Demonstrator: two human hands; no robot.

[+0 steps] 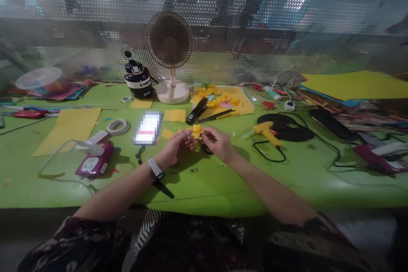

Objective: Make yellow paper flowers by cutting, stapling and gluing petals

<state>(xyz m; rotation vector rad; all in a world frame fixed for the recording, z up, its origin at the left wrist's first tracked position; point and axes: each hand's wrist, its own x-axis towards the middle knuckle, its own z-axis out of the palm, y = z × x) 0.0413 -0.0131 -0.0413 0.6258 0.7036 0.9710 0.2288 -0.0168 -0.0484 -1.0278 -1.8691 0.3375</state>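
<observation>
A small yellow paper flower (pixel 197 130) is held up between my two hands, just above the green table. My left hand (pixel 178 146) pinches it from the left, fingers curled. From the right, my right hand (pixel 219 144) grips its edge between thumb and fingers. Right behind the flower lie a black stapler (pixel 196 111) and a pair of dark scissors (pixel 216 115). Yellow paper pieces (pixel 174 115) lie close by on the left. Further back, several finished-looking yellow flowers (pixel 219 96) rest on a yellow sheet.
A lit phone (pixel 147 128), a tape roll (pixel 117 127) and a purple power strip (pixel 95 160) lie to the left. A yellow glue gun (pixel 267 133) with a coiled black cable (pixel 298 129) lies to the right. A fan (pixel 172 93) and a black bottle (pixel 139 83) stand at the back.
</observation>
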